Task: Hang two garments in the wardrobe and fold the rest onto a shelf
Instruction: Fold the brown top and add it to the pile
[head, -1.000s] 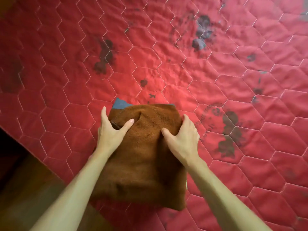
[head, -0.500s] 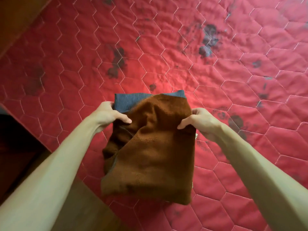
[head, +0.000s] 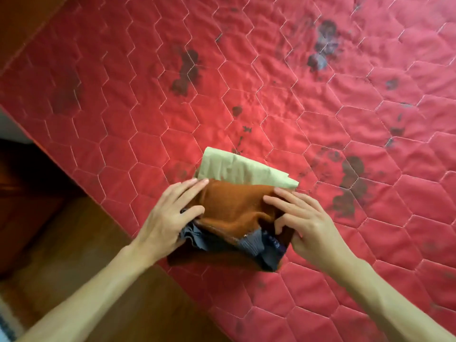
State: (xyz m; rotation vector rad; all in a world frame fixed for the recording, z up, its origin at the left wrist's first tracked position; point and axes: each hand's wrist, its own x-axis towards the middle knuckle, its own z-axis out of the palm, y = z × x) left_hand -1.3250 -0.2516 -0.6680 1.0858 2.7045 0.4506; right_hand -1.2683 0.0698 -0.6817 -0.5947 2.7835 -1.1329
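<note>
A brown fleece garment (head: 232, 206) with a grey ribbed cuff (head: 249, 240) lies bunched in a fold near the front edge of the red quilted bed cover (head: 271, 82). Behind and partly under it is a folded pale green garment (head: 237, 169). My left hand (head: 167, 218) grips the brown garment's left side, fingers over the top and thumb hidden. At the right side, my right hand (head: 308, 223) holds the same garment with its fingers curled over the edge. How the lower layers lie is hidden.
The bed cover has dark stains and fills most of the view. Its edge runs diagonally at the lower left, with a wooden floor (head: 86, 255) below it. Dark wooden furniture (head: 24, 193) stands at the far left.
The brown garment was lifted off the bed by its top corners, then brought down folded smaller. A pale green garment now shows behind it. The camera has moved back and left.
</note>
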